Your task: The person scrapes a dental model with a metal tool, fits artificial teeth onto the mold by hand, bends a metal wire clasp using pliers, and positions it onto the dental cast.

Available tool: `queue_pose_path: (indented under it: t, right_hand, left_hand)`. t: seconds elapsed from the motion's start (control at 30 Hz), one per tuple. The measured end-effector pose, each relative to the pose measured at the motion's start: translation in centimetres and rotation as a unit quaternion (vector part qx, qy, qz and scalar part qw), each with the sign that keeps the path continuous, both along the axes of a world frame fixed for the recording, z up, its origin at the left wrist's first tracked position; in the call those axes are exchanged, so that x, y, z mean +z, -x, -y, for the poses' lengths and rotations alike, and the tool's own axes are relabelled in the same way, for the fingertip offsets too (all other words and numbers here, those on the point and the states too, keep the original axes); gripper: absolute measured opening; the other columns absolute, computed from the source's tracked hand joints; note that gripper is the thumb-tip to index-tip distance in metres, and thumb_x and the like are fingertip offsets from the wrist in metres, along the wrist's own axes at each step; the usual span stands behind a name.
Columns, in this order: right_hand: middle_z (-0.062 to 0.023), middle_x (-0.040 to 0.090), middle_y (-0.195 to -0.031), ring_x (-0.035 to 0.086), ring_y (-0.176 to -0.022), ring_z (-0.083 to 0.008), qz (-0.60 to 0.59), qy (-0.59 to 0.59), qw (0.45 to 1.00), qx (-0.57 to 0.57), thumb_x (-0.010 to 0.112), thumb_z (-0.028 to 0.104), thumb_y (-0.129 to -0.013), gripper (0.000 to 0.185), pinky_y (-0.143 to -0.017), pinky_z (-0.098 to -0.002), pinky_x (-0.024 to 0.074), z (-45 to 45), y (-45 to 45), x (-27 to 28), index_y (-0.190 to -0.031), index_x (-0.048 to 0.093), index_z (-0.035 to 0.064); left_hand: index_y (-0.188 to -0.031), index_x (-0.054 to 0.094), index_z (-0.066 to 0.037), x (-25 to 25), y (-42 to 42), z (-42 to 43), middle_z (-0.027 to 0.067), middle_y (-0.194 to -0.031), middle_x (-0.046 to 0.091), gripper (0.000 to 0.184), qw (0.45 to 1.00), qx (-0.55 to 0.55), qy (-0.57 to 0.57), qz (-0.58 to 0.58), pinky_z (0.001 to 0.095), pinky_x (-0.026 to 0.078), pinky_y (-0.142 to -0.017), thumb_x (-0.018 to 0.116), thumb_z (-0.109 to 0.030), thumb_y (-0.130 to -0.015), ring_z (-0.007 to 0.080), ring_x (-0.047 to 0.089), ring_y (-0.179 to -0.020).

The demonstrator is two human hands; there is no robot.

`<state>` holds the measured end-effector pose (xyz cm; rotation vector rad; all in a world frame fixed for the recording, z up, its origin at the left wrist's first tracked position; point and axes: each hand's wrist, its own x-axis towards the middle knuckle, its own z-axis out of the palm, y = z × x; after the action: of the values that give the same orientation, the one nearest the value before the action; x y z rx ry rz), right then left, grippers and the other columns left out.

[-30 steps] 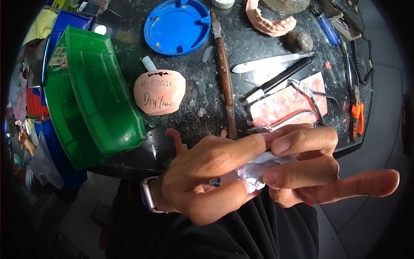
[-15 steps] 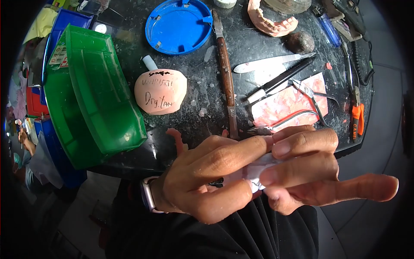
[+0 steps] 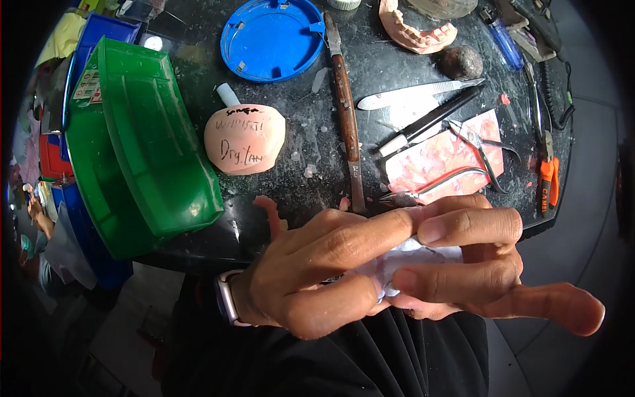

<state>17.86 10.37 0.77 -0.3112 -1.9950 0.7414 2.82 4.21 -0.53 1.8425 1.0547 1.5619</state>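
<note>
Over my lap, at the near edge of the bench, both hands grip a pale lilac-white plaster dental model (image 3: 433,255), largely covered by fingers. My left hand (image 3: 324,271), with a watch on its wrist, wraps the model from the left. From the other side my right hand (image 3: 476,271) presses fingertips onto its top, while one finger sticks out to the right. Just beyond the hands, wire pliers (image 3: 473,142) and pink wax sheet (image 3: 436,155) lie on the bench. A wooden-handled wax knife (image 3: 345,109) points toward my fingers.
To the left are a green plastic bin (image 3: 142,152) and a pink plaster block with writing (image 3: 245,139). Behind are a blue lid (image 3: 271,40), a dental arch cast (image 3: 417,30), a scalpel handle (image 3: 420,94) and a black pen (image 3: 430,122). Orange-handled cutters (image 3: 549,178) lie right.
My right hand's fingers have spread and shifted on the model, showing more of its pale surface. Its outstretched finger has dropped slightly. My left hand stays nearly in place.
</note>
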Motion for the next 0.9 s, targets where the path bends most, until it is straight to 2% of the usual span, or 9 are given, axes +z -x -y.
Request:
queue_pose_path:
  t: [0.1, 0.2, 0.37, 0.57, 0.67, 0.73, 0.8, 0.9]
  right_hand:
    - [-0.0055, 0.060, -0.075, 0.054, -0.073, -0.0217, 0.006, -0.004, 1.000, -0.002, 0.071, 0.008, -0.069, 0.057, -0.051, -0.0279, 0.0523, 0.2, -0.1, 0.1, -0.114, 0.040, -0.0060]
    - [-0.0035, 0.060, -0.074, 0.053, -0.076, -0.0222, 0.012, -0.006, 1.000, -0.005, 0.072, 0.010, -0.069, 0.063, -0.052, -0.0287, 0.0528, 0.2, -0.2, 0.2, -0.119, 0.037, -0.0056]
    - [-0.0019, 0.060, -0.074, 0.052, -0.078, -0.0229, -0.030, -0.004, 0.998, -0.055, 0.072, 0.012, -0.070, 0.072, -0.053, -0.0295, 0.0535, 1.0, 0.6, -0.1, -0.127, 0.030, -0.0038]
    - [-0.0026, 0.058, -0.076, 0.053, -0.077, -0.0230, -0.143, -0.017, 0.984, -0.105, 0.071, 0.010, -0.071, 0.091, -0.054, -0.0289, 0.0540, 1.4, 2.0, -1.2, -0.138, 0.009, 0.0017]
    - [-0.0024, 0.058, -0.075, 0.053, -0.077, -0.0229, -0.153, -0.036, 0.982, -0.103, 0.071, 0.010, -0.070, 0.098, -0.054, -0.0290, 0.0540, 1.1, 2.3, -1.3, -0.139, 0.001, 0.0032]
    - [-0.0022, 0.058, -0.074, 0.053, -0.076, -0.0227, -0.134, -0.035, 0.987, -0.076, 0.071, 0.010, -0.070, 0.100, -0.054, -0.0292, 0.0538, 0.9, 1.6, -1.2, -0.139, -0.001, 0.0038]
    - [-0.0021, 0.058, -0.074, 0.053, -0.076, -0.0227, -0.107, -0.037, 0.993, -0.045, 0.072, 0.010, -0.070, 0.102, -0.054, -0.0293, 0.0535, 0.7, 0.7, -1.1, -0.139, -0.002, 0.0040]
    - [-0.0019, 0.059, -0.075, 0.053, -0.076, -0.0227, -0.137, -0.049, 0.986, -0.084, 0.072, 0.010, -0.070, 0.101, -0.054, -0.0294, 0.0529, 0.8, 2.0, -1.2, -0.139, -0.002, 0.0038]
  left_hand:
    - [-0.091, 0.030, -0.009, 0.2, 0.0, -0.5, 0.0236, -0.085, 0.061, 0.052, 0.999, 0.017, -0.021, -0.046, 0.0185, 0.047, -0.051, 0.076, -0.017, -0.069, 0.0178, 0.061, -0.055]
    - [-0.091, 0.030, -0.009, 0.1, -0.3, -0.5, 0.0213, -0.081, 0.061, 0.046, 0.996, 0.051, -0.042, -0.066, 0.0179, 0.047, -0.050, 0.072, -0.016, -0.073, 0.0157, 0.058, -0.050]
    - [-0.091, 0.030, -0.009, 0.0, -0.4, -0.7, 0.0208, -0.080, 0.061, 0.049, 0.995, 0.059, -0.052, -0.068, 0.0186, 0.047, -0.050, 0.074, -0.018, -0.072, 0.0157, 0.058, -0.050]
    - [-0.090, 0.030, -0.009, 0.1, -0.5, -0.6, 0.0202, -0.079, 0.061, 0.051, 0.996, 0.057, -0.047, -0.058, 0.0194, 0.046, -0.050, 0.076, -0.020, -0.070, 0.0158, 0.058, -0.050]
    - [-0.090, 0.030, -0.008, -0.1, -0.6, -0.6, 0.0199, -0.079, 0.061, 0.053, 0.996, 0.061, -0.042, -0.049, 0.0199, 0.046, -0.050, 0.077, -0.021, -0.069, 0.0158, 0.058, -0.050]
    - [-0.090, 0.030, -0.008, 0.0, -0.6, -0.5, 0.0197, -0.078, 0.061, 0.054, 0.997, 0.051, -0.036, -0.042, 0.0202, 0.046, -0.050, 0.077, -0.022, -0.068, 0.0158, 0.058, -0.050]
    - [-0.091, 0.030, -0.008, 0.0, 0.0, -0.6, 0.0223, -0.082, 0.060, 0.060, 0.999, 0.010, -0.033, -0.037, 0.0209, 0.047, -0.050, 0.082, -0.021, -0.063, 0.0178, 0.061, -0.054]
    - [-0.092, 0.031, -0.008, 0.3, 0.3, -0.6, 0.0234, -0.085, 0.060, 0.063, 0.999, -0.016, -0.012, -0.042, 0.0209, 0.047, -0.051, 0.083, -0.019, -0.060, 0.0186, 0.062, -0.056]
